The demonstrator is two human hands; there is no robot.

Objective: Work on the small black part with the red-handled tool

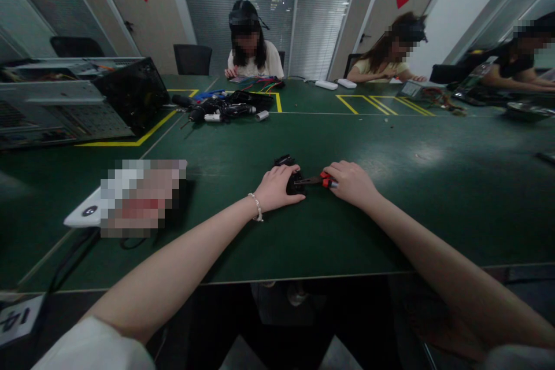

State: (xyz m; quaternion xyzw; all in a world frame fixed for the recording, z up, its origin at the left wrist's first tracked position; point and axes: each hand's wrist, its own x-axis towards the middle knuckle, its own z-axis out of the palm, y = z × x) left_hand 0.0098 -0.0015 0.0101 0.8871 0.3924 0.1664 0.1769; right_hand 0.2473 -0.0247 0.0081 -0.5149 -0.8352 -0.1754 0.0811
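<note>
On the green table (368, 243) in front of me lies a small black part (296, 185), too dark to name more exactly. My left hand (280, 189) is closed over its left side and holds it against the tabletop. From the right, my right hand (353, 183) grips the red and black handles of a pair of long-nosed pliers (313, 180). The pliers' jaws point left and reach the black part between my left thumb and fingers. My palm and fingers hide some of the part.
An opened computer case (65, 107) stands at the left. Nearer lies a white device (84, 208) with a cable, partly blurred out. A pile of cables and tools (225, 105) sits farther back. Several people work across the table, one person (255, 58) straight ahead.
</note>
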